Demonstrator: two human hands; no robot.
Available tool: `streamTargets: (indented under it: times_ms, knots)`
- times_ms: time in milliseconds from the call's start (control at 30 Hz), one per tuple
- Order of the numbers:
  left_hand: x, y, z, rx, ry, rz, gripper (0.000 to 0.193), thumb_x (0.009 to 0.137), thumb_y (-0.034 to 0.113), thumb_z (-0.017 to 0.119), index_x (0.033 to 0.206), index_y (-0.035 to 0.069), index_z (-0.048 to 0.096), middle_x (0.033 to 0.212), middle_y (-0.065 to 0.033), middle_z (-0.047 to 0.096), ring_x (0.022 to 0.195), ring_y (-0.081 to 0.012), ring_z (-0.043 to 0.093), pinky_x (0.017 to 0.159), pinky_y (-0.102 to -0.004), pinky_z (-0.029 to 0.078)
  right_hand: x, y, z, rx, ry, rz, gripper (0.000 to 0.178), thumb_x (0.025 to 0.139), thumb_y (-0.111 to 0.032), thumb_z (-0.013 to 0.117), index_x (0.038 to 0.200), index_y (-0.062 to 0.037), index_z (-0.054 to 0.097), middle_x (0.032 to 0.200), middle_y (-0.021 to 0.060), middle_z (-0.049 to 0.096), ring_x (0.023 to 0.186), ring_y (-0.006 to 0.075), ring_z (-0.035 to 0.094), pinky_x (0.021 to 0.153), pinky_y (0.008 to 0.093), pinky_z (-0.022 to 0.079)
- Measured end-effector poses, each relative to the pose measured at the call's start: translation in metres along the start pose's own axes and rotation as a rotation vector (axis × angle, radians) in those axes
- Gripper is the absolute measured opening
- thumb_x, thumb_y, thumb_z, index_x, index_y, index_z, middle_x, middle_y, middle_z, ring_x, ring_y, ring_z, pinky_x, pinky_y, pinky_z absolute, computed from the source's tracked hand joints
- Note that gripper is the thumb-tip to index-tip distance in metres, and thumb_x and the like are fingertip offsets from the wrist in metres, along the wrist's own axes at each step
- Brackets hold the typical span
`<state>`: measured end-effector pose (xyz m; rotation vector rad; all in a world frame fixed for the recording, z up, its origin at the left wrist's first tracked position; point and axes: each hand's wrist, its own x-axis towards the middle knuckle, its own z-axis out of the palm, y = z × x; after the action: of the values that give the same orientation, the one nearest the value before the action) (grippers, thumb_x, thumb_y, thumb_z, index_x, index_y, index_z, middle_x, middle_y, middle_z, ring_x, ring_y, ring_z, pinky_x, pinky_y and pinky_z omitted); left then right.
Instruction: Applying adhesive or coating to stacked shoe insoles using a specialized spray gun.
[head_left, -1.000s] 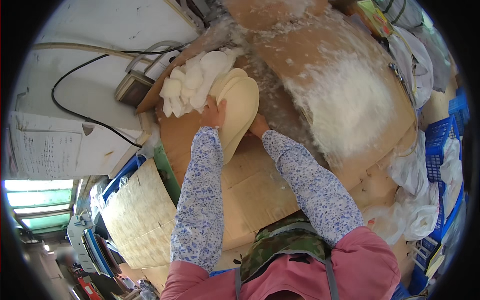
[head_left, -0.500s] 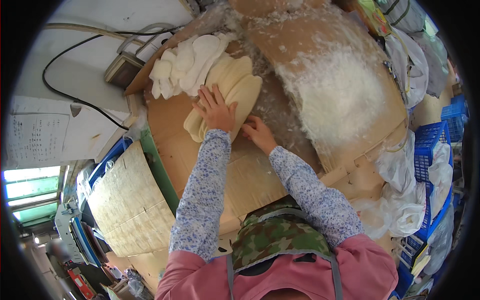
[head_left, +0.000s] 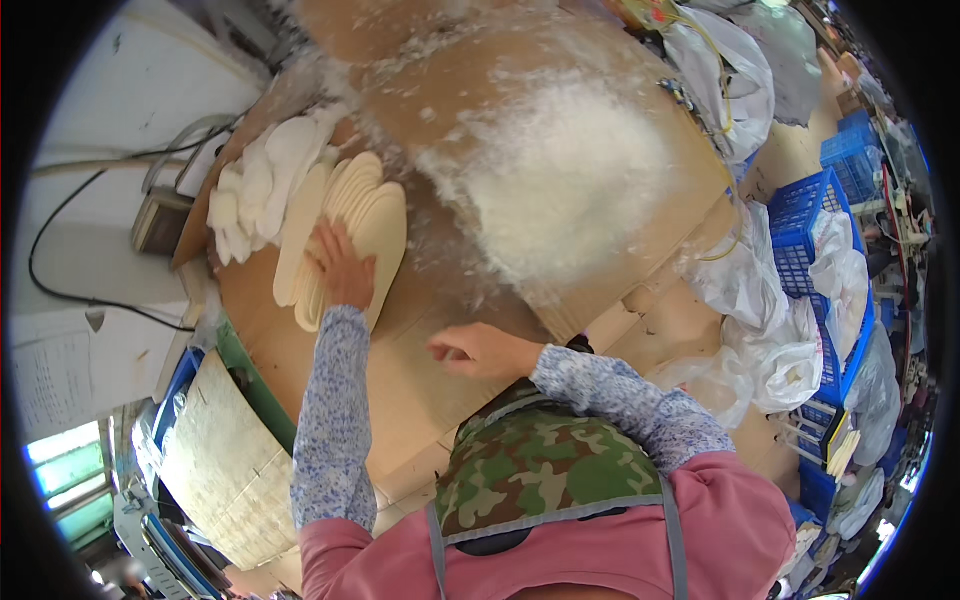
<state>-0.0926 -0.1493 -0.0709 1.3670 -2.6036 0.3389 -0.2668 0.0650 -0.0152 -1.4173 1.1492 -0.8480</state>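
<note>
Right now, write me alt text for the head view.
A person's left hand lies spread on a fanned stack of cream sole-shaped pieces, while the right hand hangs apart, loosely curled, over cardboard. Whiter pieces lie to the left, fluffy white fibre to the right.

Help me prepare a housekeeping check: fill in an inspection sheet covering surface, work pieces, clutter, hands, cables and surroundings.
Surface: brown cardboard, strewn with loose white fibre, heaped in a fluffy pile.
Work pieces: cream sole-shaped pieces, fanned in a stack; white pieces overlap just left of them.
Clutter: plastic bags bunched at right.
Left hand: spread on the cream stack.
Right hand: apart from the stack, fingers loosely curled, nothing seen in it.
Cables: black cable loops at left; damage cannot be judged.
Surroundings: blue crate at right; boxy fixture at left.
</note>
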Motion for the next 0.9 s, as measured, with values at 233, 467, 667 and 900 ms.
streamTargets:
  times_ms: [233,467,667,900]
  knots:
    - [0.003,0.020,-0.017,0.294,-0.129,-0.174,0.079,0.082,0.032,0.056,0.144,0.005,0.015,0.152,-0.0128,0.009,0.140,-0.0284,0.009,0.109,-0.0548,0.008,-0.103,0.022,-0.125,-0.045,0.130,-0.015,0.034,0.080,-0.017,0.058,0.110,-0.0007,0.057,0.092,0.0139,0.063,0.078,0.0243,0.063,0.073,0.0340,0.049]
    - [-0.014,0.047,0.057,0.816,0.220,-0.093,0.054,0.088,0.022,0.046,0.140,0.020,0.032,0.143,0.0015,0.034,0.129,-0.0218,0.034,0.106,-0.0501,0.025,-0.230,0.128,-0.400,-0.245,1.141,0.097,0.027,0.081,-0.015,0.059,0.105,-0.0037,0.061,0.090,0.0054,0.065,0.076,0.0136,0.060,0.071,0.0290,0.050]
    - [0.234,0.347,0.128,0.377,0.215,0.344,0.048,0.090,0.026,0.044,0.137,0.017,0.038,0.134,-0.0013,0.043,0.118,-0.0207,0.044,0.099,-0.0430,0.034,-0.198,0.074,-0.443,-0.311,1.232,-0.082,0.017,0.077,-0.014,0.052,0.088,-0.0048,0.061,0.083,0.0154,0.062,0.084,0.0317,0.059,0.073,0.0420,0.046]
    - [0.267,0.502,0.112,0.320,0.184,0.681,0.046,0.090,0.030,0.044,0.133,0.014,0.041,0.127,-0.0049,0.048,0.112,-0.0225,0.049,0.093,-0.0422,0.038,-0.262,0.103,-0.331,-0.147,1.217,0.024,0.013,0.073,-0.014,0.058,0.081,-0.0053,0.062,0.078,0.0115,0.064,0.074,0.0291,0.062,0.067,0.0399,0.048]
